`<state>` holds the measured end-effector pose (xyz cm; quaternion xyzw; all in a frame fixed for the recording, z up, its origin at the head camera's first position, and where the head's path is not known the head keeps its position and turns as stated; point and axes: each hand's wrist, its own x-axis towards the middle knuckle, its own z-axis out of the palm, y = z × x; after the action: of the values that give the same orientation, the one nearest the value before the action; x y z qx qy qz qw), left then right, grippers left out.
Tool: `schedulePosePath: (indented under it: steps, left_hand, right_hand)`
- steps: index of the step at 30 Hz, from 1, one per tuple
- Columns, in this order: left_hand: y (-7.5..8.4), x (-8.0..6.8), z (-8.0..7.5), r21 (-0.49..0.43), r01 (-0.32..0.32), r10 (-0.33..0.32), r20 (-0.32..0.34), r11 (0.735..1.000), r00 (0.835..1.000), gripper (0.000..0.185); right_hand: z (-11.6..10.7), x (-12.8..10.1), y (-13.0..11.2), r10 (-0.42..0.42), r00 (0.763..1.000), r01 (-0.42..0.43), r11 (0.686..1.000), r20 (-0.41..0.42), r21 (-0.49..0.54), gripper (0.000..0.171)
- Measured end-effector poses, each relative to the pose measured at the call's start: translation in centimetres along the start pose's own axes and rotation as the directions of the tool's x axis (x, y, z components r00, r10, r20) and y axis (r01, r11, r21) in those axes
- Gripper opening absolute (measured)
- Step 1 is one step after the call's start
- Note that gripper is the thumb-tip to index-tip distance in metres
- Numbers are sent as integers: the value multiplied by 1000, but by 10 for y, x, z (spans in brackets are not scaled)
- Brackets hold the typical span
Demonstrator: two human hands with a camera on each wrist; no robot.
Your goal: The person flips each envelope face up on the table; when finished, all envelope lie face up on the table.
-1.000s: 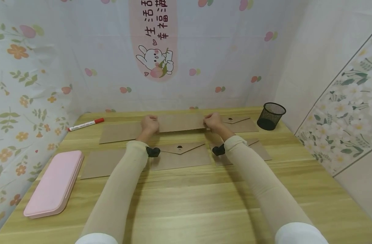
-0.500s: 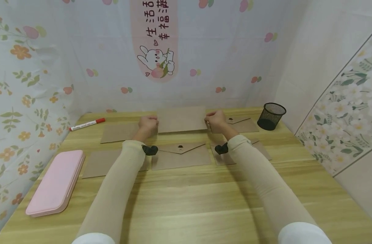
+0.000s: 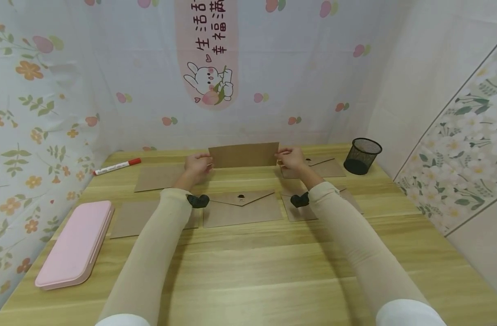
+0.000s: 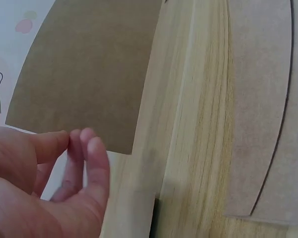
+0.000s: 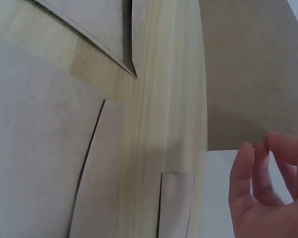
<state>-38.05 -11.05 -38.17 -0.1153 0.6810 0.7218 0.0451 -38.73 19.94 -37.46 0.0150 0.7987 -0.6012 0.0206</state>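
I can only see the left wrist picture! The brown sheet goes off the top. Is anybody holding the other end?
Observer: Yes, the right hand pinches the other end of the brown sheet.
Operator: Cool! Is there anything to draw with?
Observer: The head view shows a marker with a red cap lying on the far left part of the table.
Operator: What's way over on the right side?
Observer: A black mesh cup stands upright near the table's far right corner.
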Motion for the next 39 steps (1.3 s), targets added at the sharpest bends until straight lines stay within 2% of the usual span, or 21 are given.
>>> schedulePosePath:
  steps: [5, 12, 18, 21, 24, 29, 34, 35, 39]
  left_hand:
    - [-2, 2, -2, 1, -2, 2, 14, 1000, 1000, 31]
    - [-3, 3, -5, 16, 0, -1, 3, 1000, 1000, 28]
    - [-2, 2, -6, 24, 7, -7, -4, 1000, 1000, 26]
    - [-3, 2, -6, 42, 2, -2, 0, 999, 1000, 26]
    - [-4, 0, -7, 98, -9, 8, 6, 995, 1000, 29]
    - [-8, -1, -9, 212, -57, 53, 22, 976, 998, 32]
    - [-14, 0, -8, 307, -108, 116, -8, 946, 993, 29]
    - [-15, 0, -7, 328, -121, 131, -10, 937, 991, 28]
    - [-21, -1, -2, 443, -192, 211, 5, 876, 977, 30]
  right_hand:
    - [-2, -2, 3, -4, 1000, 4, 1000, 9, -8, 28]
    - [-5, 1, 5, 93, 992, -93, 996, 80, 2, 30]
    - [-7, 2, 4, 129, 987, -131, 991, 92, 23, 37]
    - [-7, 2, 3, 133, 986, -137, 990, 97, 32, 39]
    - [-7, 1, 3, 126, 986, -129, 991, 106, 28, 41]
    - [-7, 1, 6, 101, 986, -102, 995, 129, -1, 46]
    - [-5, 2, 13, 61, 988, -53, 997, 145, -62, 39]
    - [-4, 2, 14, 51, 988, -42, 997, 146, -66, 39]
    - [1, 2, 21, 31, 995, -24, 997, 100, -78, 40]
